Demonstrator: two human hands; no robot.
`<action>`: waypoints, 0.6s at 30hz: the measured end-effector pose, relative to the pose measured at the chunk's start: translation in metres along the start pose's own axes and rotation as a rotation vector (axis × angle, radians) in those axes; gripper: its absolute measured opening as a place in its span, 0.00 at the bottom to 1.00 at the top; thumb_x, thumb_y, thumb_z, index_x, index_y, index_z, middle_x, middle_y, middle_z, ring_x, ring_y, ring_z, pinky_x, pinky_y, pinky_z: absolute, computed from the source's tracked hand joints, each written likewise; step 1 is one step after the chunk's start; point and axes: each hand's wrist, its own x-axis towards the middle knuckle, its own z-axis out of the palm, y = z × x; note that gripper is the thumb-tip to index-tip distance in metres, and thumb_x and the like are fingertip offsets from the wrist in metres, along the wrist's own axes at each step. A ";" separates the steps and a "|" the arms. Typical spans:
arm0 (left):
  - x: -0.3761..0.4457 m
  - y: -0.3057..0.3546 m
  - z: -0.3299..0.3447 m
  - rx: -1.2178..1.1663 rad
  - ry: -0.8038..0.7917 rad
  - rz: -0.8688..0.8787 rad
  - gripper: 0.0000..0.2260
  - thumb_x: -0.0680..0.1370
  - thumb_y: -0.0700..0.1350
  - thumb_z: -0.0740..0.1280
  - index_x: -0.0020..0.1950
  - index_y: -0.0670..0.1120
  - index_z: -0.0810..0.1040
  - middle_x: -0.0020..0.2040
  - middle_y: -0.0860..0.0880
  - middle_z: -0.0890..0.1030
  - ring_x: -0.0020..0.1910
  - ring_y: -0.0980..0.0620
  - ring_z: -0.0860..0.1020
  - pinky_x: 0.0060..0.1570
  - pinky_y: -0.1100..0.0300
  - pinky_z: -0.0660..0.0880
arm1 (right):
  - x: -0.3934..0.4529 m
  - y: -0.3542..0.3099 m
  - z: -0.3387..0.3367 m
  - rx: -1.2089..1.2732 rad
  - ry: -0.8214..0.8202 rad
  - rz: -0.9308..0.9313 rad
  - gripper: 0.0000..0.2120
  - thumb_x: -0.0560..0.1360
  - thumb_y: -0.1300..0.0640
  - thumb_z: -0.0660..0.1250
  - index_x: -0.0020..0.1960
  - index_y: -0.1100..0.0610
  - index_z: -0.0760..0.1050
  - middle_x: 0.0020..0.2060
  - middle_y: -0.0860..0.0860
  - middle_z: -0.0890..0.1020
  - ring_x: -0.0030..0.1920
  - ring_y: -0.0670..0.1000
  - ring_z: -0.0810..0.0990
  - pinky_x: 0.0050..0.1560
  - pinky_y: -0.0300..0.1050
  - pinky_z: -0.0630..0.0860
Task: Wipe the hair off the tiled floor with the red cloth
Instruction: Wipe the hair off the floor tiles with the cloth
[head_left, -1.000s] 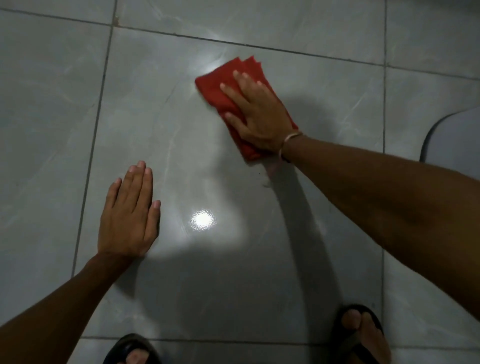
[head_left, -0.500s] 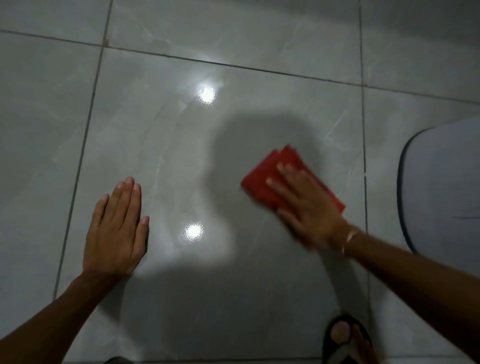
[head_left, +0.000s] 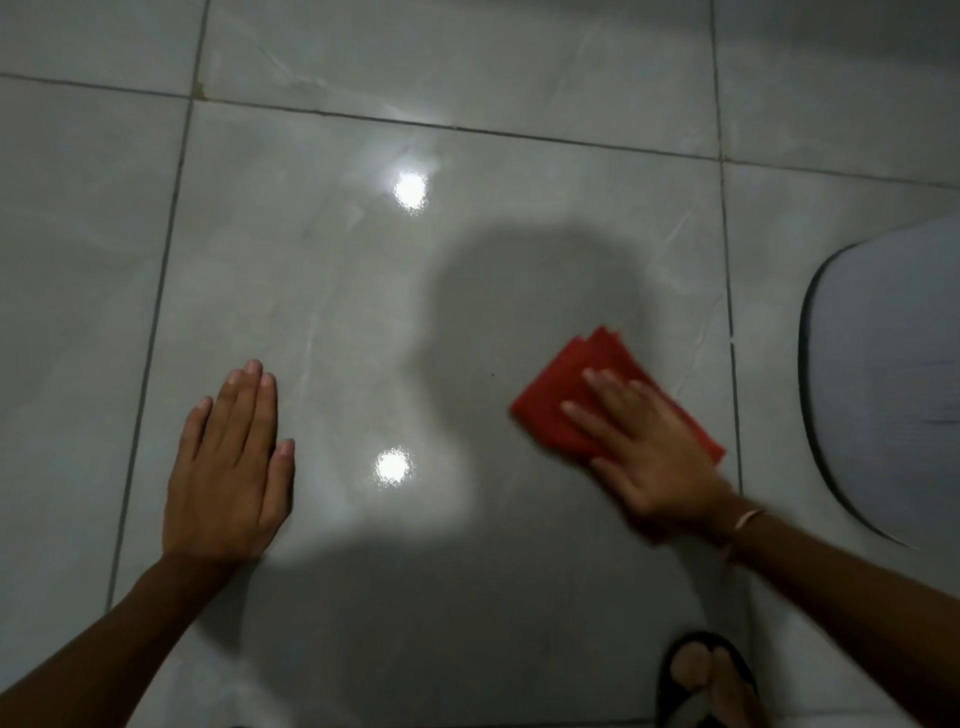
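Observation:
A folded red cloth lies flat on the glossy grey tiled floor, right of centre. My right hand presses down on its near half with fingers spread, slightly blurred, a thin bracelet at the wrist. My left hand rests palm down on the same tile to the left, fingers together, holding nothing. A tiny dark speck sits on the tile just left of the cloth. No hair strands are clear enough to make out.
A pale grey rounded object with a dark rim lies on the floor at the right edge. My right foot in a black sandal stands at the bottom right. Two bright light reflections and my shadow fall on the tile.
My right hand has dragged the red cloth from the far middle of the tile down and to the right, toward me. My left hand stays planted.

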 end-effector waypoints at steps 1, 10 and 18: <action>0.000 0.001 0.000 0.007 0.003 0.000 0.29 0.84 0.51 0.50 0.83 0.37 0.57 0.83 0.37 0.60 0.83 0.40 0.60 0.81 0.42 0.56 | 0.008 0.023 -0.010 -0.002 0.016 0.094 0.29 0.86 0.39 0.49 0.84 0.48 0.55 0.85 0.60 0.58 0.85 0.61 0.58 0.80 0.67 0.63; 0.003 -0.001 0.000 -0.005 -0.015 -0.007 0.30 0.84 0.51 0.51 0.83 0.37 0.58 0.83 0.38 0.60 0.83 0.40 0.60 0.81 0.40 0.58 | 0.202 -0.071 -0.014 0.026 0.207 0.211 0.31 0.86 0.43 0.57 0.85 0.50 0.56 0.86 0.60 0.55 0.87 0.61 0.52 0.86 0.61 0.55; 0.000 -0.002 0.002 0.007 -0.007 -0.007 0.30 0.84 0.50 0.51 0.83 0.37 0.57 0.84 0.38 0.60 0.83 0.41 0.59 0.81 0.40 0.58 | 0.017 0.004 -0.009 0.039 0.026 0.140 0.32 0.82 0.41 0.58 0.84 0.47 0.57 0.85 0.60 0.58 0.85 0.62 0.58 0.82 0.69 0.62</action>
